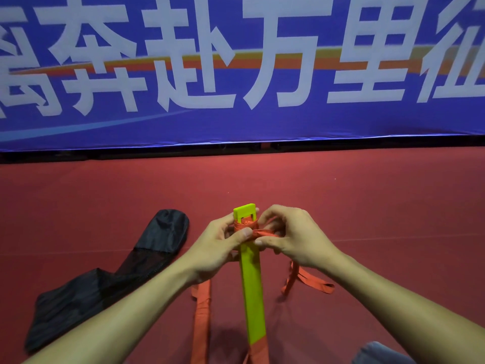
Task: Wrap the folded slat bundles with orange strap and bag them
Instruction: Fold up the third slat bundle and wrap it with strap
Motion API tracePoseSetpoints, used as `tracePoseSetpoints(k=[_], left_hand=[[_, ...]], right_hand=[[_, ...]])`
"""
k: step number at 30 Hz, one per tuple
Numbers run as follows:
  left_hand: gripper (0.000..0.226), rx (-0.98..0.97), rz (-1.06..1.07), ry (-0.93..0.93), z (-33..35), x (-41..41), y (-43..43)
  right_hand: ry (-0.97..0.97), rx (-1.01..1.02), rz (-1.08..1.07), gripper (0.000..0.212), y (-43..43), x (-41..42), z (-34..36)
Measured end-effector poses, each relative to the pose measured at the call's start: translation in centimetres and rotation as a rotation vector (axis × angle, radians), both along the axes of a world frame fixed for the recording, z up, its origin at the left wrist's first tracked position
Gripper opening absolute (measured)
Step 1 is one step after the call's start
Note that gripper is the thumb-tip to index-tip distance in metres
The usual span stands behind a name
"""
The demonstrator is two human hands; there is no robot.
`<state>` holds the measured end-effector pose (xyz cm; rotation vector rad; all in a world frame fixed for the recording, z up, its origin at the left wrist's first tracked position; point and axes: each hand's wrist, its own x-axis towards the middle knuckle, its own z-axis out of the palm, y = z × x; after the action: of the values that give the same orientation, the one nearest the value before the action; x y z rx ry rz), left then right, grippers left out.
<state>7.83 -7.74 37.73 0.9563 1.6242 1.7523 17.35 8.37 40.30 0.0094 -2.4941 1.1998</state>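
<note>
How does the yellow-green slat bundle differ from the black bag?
The slat bundle is stiff and straight; the black bag is limp and crumpled. The slat bundle sits in the left hand while the right hand pinches orange strap wound near its far end; the black bag lies untouched on the floor. Both are long and narrow.

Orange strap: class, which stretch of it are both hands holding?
The stretch wound round the slat bundle near its top: left hand pins it, right hand pinches it. The other stretches trail loose below the wrists.
</note>
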Motion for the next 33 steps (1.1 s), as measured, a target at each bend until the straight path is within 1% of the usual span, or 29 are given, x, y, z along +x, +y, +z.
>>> tracePoseSetpoints(k=[2,4,6,10,15,19,21,24,27,30,33], left_hand=[[0.041,-0.004,0.004,0.024,-0.2,0.1,-0.1],[0.038,-0.016,0.015,0.048,-0.3,0.1,-0.1],[0.037,-0.015,0.023,0.034,-0.4,-0.1,-0.2],[0.039,-0.002,0.049,-0.009,-0.3,-0.4,-0.2],[0.039,-0.005,0.062,-0.019,-0.6,-0.5,-0.1],[0.039,-0.015,0.062,-0.030,-0.7,-0.4,-0.1],[0.041,-0.017,0.062,-0.034,-0.8,-0.4,0.0],[0.043,-0.023,0.054,-0.027,-0.9,-0.4,0.0],[0.042,-0.023,0.047,-0.044,-0.9,-0.5,-0.1],[0.045,-0.024,0.053,-0.054,-0.9,-0.6,-0.2],[0.045,-0.027,0.046,-0.047,-1.0,-0.6,-0.1]], right_hand=[[0.023,0.028,-0.017,0.030,0.2,0.1,-0.1],[0.048,0.129,-0.036,0.028,0.4,0.2,-0.2],[0.090,0.216,-0.073,0.029,0.6,0.2,-0.4],[0.155,0.283,-0.078,0.016,1.2,0.2,-0.7],[0.113,0.243,-0.061,0.004,1.3,0.4,-1.1],[0.043,0.214,-0.038,0.007,1.2,0.5,-1.1],[0.009,0.183,-0.020,0.003,1.2,0.7,-1.1],[-0.023,0.140,0.043,0.013,1.2,1.1,-0.9],[-0.051,0.118,0.063,0.006,1.6,1.2,-0.7],[-0.102,0.037,0.086,0.004,1.9,1.3,-0.9],[-0.151,-0.078,0.098,0.014,1.8,1.1,-1.1]])
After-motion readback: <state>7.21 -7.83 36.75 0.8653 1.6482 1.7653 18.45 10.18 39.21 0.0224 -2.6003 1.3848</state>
